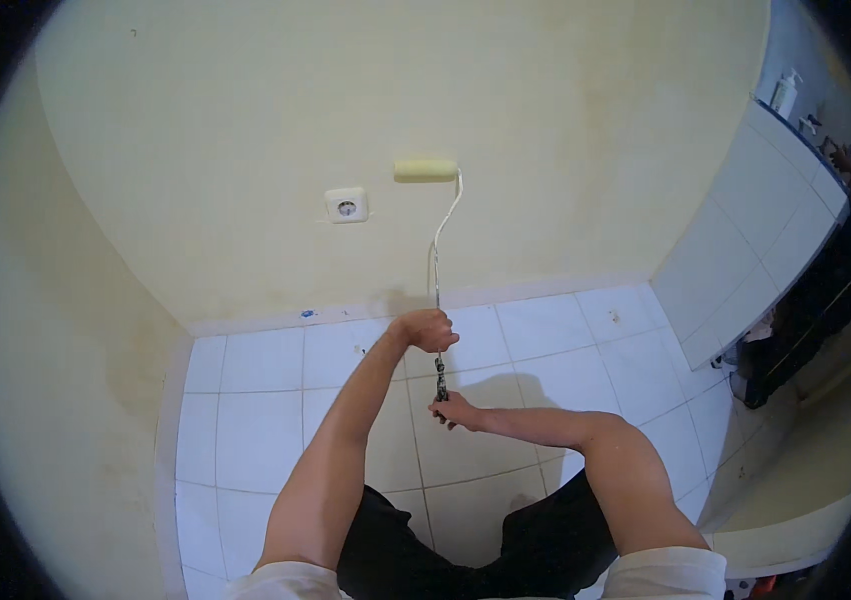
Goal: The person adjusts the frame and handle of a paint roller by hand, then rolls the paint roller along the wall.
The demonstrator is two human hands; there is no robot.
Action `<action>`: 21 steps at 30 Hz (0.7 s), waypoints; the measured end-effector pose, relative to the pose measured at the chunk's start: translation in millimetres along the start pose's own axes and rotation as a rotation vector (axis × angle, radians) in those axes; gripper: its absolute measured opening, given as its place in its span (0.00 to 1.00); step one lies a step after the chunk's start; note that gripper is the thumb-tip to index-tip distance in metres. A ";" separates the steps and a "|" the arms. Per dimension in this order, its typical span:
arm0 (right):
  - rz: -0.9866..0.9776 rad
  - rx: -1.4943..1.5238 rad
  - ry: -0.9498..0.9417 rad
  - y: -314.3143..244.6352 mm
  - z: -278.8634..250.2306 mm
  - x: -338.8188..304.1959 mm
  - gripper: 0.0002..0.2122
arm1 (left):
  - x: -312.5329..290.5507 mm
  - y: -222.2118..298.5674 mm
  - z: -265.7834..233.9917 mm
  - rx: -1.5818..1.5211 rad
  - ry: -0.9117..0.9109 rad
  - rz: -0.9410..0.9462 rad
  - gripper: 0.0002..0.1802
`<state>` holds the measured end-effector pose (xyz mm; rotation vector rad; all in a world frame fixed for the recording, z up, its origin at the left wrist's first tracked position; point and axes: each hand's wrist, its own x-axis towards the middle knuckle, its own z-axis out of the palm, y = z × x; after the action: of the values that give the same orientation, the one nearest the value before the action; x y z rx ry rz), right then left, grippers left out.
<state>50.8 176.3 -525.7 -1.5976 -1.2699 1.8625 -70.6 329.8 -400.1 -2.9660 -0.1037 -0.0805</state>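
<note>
A paint roller (426,171) with a pale yellow sleeve rests against, or very close to, the cream wall (246,120), right of a white socket (347,205). Its long thin metal rod runs down toward me, bent near the roller end and speckled with paint. My left hand (428,330) is closed round the rod, partway along it. Lower down, my right hand (457,411) grips the dark, paint-spotted handle end. Fingers of both hands partly hide the rod and handle.
White floor tiles (556,330) meet the wall at a pale skirting, with a small blue spot (308,314) there. At right stands a tiled counter (761,215) with a white pump bottle (786,95). Another person in dark trousers (816,310) is beside it, one hand (839,155) near the tap.
</note>
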 end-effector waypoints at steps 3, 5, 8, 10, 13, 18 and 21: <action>-0.044 -0.075 0.045 5.4 -1.6 7.2 0.09 | 2.1 -3.8 3.6 0.005 0.001 -0.025 0.08; -0.072 -0.035 0.115 8.6 -2.2 10.6 0.08 | 3.5 -7.4 7.7 0.039 0.019 0.001 0.08; -0.081 -0.011 0.155 10.5 -9.4 17.5 0.08 | 6.0 -16.6 16.2 0.135 0.114 0.098 0.07; -0.068 0.009 0.163 14.8 -15.2 21.4 0.08 | 11.9 -20.4 25.0 0.137 0.144 0.122 0.08; -0.027 0.044 0.175 13.2 -19.5 25.1 0.07 | 12.7 -23.1 29.3 0.138 0.218 0.154 0.08; -0.003 0.103 0.193 10.5 -29.0 21.6 0.08 | 17.9 -25.8 30.0 0.185 0.299 0.211 0.08; -0.005 0.100 0.287 13.6 -34.0 21.7 0.09 | 23.7 -26.7 28.1 0.204 0.351 0.237 0.07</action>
<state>79.5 198.8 -547.6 -1.7302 -1.0394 1.5963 -47.6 362.4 -421.8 -2.6887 0.2671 -0.5215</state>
